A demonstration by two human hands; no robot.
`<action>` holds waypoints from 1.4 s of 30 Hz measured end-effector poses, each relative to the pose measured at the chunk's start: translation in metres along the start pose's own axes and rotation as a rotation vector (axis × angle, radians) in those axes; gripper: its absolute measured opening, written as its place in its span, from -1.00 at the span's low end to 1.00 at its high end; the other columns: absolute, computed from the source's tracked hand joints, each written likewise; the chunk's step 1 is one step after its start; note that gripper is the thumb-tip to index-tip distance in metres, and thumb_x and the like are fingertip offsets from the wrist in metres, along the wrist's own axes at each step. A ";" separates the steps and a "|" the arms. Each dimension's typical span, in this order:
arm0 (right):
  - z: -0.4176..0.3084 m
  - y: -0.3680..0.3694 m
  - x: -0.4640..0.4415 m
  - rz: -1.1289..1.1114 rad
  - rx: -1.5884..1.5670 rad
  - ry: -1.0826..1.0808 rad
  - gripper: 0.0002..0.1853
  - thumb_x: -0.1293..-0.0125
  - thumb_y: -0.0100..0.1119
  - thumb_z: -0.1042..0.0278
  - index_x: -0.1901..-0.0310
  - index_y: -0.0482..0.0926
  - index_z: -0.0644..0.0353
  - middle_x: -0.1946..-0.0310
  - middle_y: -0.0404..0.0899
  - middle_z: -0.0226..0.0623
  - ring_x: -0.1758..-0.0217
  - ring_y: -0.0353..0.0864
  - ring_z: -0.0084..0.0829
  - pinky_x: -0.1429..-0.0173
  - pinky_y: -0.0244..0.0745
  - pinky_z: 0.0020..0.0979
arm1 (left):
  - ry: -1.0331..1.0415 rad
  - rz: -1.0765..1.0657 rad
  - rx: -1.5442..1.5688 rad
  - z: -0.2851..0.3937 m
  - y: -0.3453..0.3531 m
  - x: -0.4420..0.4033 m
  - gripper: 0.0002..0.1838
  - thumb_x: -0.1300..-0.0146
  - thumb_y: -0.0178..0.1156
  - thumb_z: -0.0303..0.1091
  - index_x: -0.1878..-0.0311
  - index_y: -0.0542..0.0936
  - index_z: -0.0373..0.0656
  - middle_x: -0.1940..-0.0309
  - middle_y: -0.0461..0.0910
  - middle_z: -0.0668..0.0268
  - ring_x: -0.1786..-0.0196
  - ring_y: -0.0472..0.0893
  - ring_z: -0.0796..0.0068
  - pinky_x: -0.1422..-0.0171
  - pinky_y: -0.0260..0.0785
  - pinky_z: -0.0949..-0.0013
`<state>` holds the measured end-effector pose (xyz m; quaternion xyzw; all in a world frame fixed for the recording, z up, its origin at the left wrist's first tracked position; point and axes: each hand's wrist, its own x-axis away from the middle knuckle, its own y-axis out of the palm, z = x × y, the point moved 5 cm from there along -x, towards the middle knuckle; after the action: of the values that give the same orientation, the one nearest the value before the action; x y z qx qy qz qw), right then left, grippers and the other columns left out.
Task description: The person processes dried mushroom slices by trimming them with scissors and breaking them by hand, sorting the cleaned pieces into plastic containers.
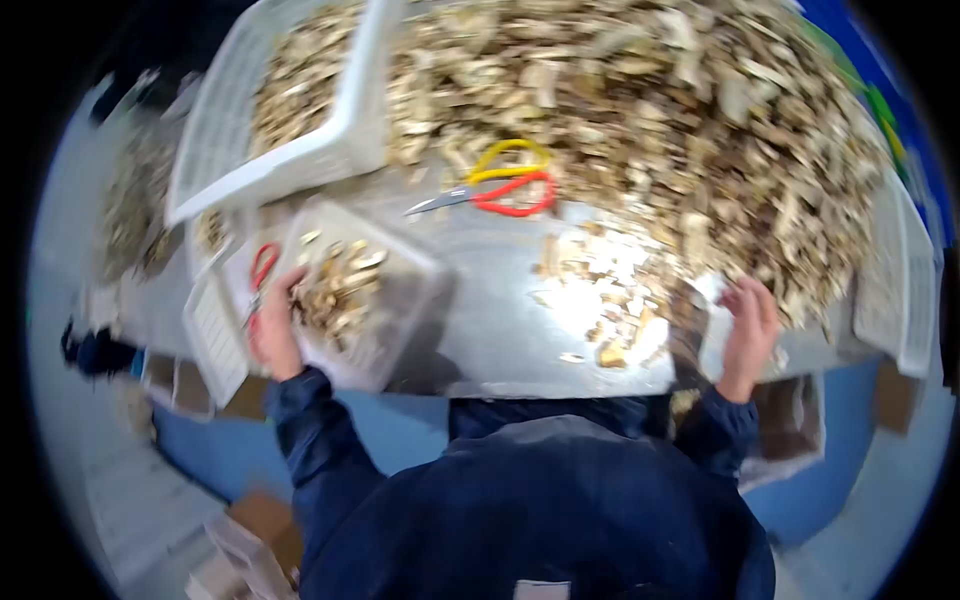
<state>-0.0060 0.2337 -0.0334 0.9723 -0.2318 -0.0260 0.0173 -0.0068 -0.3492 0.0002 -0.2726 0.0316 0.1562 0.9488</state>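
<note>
My left hand [278,330] grips the left side of a small white plastic tray [415,290], which sits at an angle on the metal table. Inside the tray lie dried mushroom slices [342,290]. My right hand [750,325] is at the table's front right, beside the edge of the big heap of dried mushroom slices [640,100]; its fingers are slightly bent and apart, and I see nothing held in them. Between my hands a looser scatter of mushroom pieces [615,325] lies in bright glare. Scissors with one yellow and one red handle [512,190] rest in front of the heap.
A large white basket [350,140] with more slices stands tilted at the back left. Red-handled scissors [264,265] are close to my left hand. Another white basket [895,280] stands at the right edge. Boxes [265,525] sit on the floor below the metal table [480,340].
</note>
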 end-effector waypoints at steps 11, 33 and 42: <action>0.029 -0.003 -0.001 -0.039 0.401 0.152 -0.87 -0.24 0.17 0.42 0.27 0.62 0.30 0.58 0.57 -0.42 0.54 0.46 -0.67 0.43 0.35 -0.59 | -0.298 -0.553 0.994 0.093 0.200 0.015 -0.59 -0.34 0.00 -0.18 -0.09 0.40 -0.30 0.06 0.50 0.14 0.17 0.56 0.45 0.19 0.45 0.49; 0.037 0.015 0.023 -0.180 0.258 0.493 -0.89 -0.27 0.16 0.42 0.24 0.54 0.27 0.47 0.56 -0.47 0.44 0.53 -0.70 0.42 0.34 -0.62 | -0.829 -1.287 1.529 0.102 0.356 0.084 -0.53 -0.37 0.04 -0.21 -0.26 0.28 -0.21 0.05 0.46 0.25 0.01 0.50 0.47 0.01 0.41 0.46; 0.041 0.031 0.023 -0.192 -0.019 0.536 -0.78 -0.35 0.02 0.50 0.01 0.51 0.31 0.36 0.61 -0.36 0.49 0.51 -0.65 0.41 0.39 -0.61 | -0.739 -1.288 1.493 0.108 0.355 0.082 -0.42 -0.35 0.08 -0.21 -0.36 0.18 -0.19 -0.15 0.38 0.24 -0.21 0.38 0.40 -0.26 0.29 0.33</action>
<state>-0.0017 0.1941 -0.0739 0.9618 -0.1254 0.2282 0.0844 -0.0431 0.0155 -0.0995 0.4803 -0.3222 -0.3633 0.7304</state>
